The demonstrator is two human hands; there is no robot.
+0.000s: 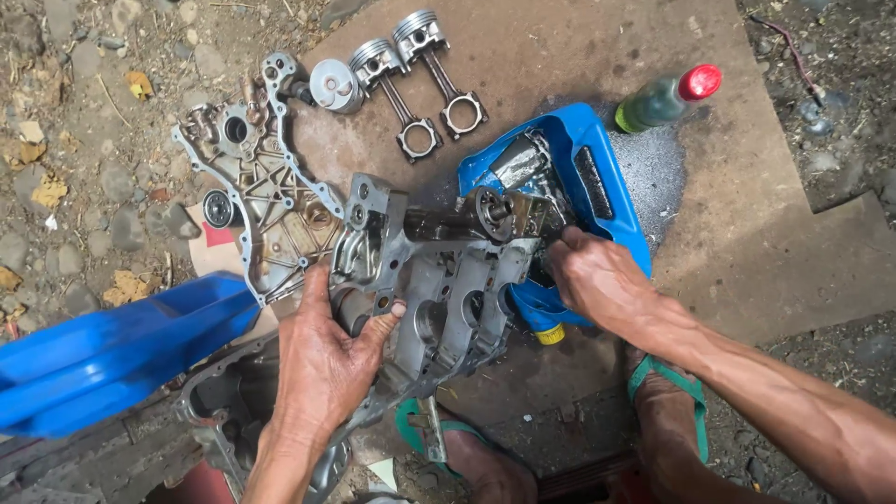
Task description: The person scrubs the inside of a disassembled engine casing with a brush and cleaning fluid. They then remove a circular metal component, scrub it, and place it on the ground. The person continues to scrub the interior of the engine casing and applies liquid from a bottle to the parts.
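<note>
Because it is a cast metal engine housing (439,280) with a steel shaft (448,224) running across its top, the piece will most likely feel heavy and wholly stiff, and its oily grey sheen suggests a slippery surface with sharp cast edges. It sits low in front of the person, propped above the ground between the two hands, over a sheet of brown board (579,56). Of the hands, the left hand (327,359) is curled around the housing's left end, thumb hooked over a bolt boss and fingers wrapped beneath. The right hand (597,280) is closed at the right end beside the shaft's tip; what its fingers pinch is hidden. Best purchase looks to be the thick ribs and bosses at either end, not the smooth shaft. Just beyond the right hand lies a blue plastic tray (597,159) holding another greasy part. Farther back rest a timing cover (261,187), pistons with connecting rods (411,84) and a red-capped bottle (667,98). A blue container (103,359) lies at left.
</note>
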